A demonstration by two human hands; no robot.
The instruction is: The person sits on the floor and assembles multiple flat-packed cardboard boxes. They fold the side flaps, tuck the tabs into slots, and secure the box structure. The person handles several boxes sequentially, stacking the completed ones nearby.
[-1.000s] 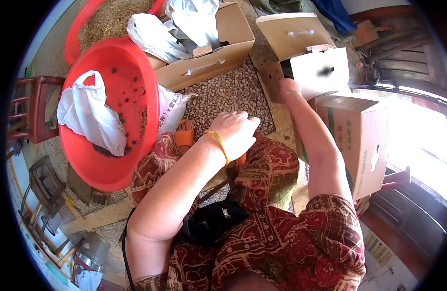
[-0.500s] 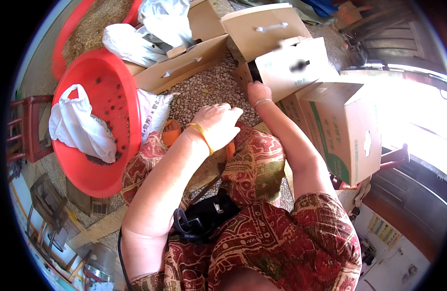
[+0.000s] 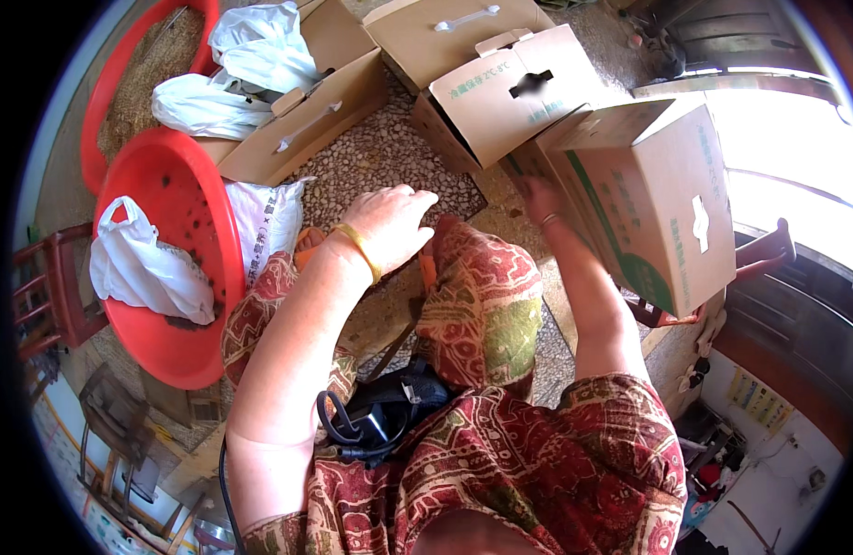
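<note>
My left hand (image 3: 386,222), with a yellow band at the wrist, hovers above my knees. Its thumb stands apart from loosely bent fingers, and nothing shows in its grasp. My right hand (image 3: 540,197) is down by the near-left side of a tall brown carton (image 3: 611,199) with green print. This hand is dim and blurred, so its fingers cannot be made out. Just beyond it stands another carton (image 3: 514,92) with a dark handle slot, its top flap (image 3: 463,32) raised and bearing a white plastic handle.
An open carton (image 3: 301,134) holding white plastic bags (image 3: 264,46) stands at the far left. Nearer is a red basin (image 3: 181,231) with dark bits and a white bag (image 3: 149,268). A printed sack (image 3: 264,217) leans beside it. A black pouch (image 3: 398,398) lies in my lap.
My right hand has come away from the flapped carton, moving nearer and right to the tall carton's side. The flapped carton's dark gap is no longer visible. My left hand keeps its pose; the view has shifted.
</note>
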